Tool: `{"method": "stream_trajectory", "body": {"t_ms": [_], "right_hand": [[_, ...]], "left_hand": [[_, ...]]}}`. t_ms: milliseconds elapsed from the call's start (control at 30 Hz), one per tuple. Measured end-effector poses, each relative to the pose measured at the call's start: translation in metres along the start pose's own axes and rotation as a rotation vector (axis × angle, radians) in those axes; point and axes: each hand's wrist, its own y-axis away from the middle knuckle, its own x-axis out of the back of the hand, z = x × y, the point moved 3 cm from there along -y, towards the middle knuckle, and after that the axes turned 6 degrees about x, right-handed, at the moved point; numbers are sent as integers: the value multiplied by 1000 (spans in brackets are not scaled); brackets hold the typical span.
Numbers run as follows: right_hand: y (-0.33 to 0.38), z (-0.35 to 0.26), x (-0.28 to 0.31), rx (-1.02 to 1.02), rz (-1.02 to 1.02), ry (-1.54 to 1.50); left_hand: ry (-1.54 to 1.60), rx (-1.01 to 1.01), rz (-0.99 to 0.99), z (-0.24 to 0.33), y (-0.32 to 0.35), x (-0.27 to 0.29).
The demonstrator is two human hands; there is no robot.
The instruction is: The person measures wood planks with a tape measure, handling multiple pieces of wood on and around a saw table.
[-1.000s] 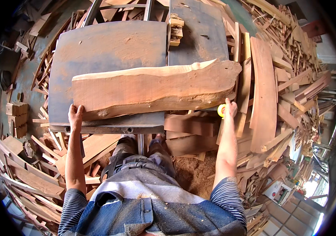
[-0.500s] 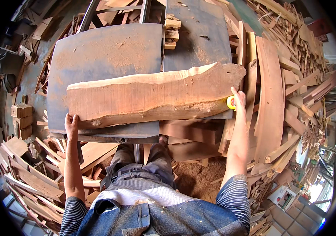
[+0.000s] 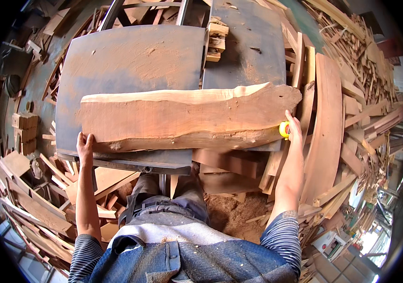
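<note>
A long live-edge wooden slab (image 3: 187,115) lies flat across a dark metal machine table (image 3: 135,61), with a wavy raw edge on its near side. At the slab's near left corner, my left hand (image 3: 85,144) is closed on the wood. My right hand (image 3: 294,126) is beside the slab's right end, fingers wrapped round a yellow tape measure (image 3: 284,129) that sits against the near edge. Whether any tape is drawn out along the edge cannot be made out.
Small stacked wood blocks (image 3: 217,42) stand in the gap between the table halves. Long boards (image 3: 325,127) and heaped offcuts crowd the right side. More scrap wood (image 3: 36,193) is piled at the lower left. Sawdust (image 3: 234,212) covers the floor near my feet.
The whole view has turned slightly, so the table and slab appear tilted a little clockwise. Both hands keep nearly the same places on the slab and tape measure.
</note>
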Motion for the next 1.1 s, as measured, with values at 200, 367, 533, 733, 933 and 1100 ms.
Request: {"method": "stream_trajectory", "body": {"t_ms": [200,367,533,733,933,1100], "right_hand": [[0,19,20,11,15,17],[48,47,45,18,-12,53],[91,87,55,-17,-47,53],[92,106,42,-24,70,-58],[93,107,37,-42,87,0],[94,127,45,-24,80,59]], "left_hand": [[-23,142,66,17,-3,-8],[-23,120,-13,16,-11,1],[-131,11,30,5,-13,12],[-371,81,79,23,13,18],[-343,34,127,-5,44,24],[-284,70,110,4,60,27]]}}
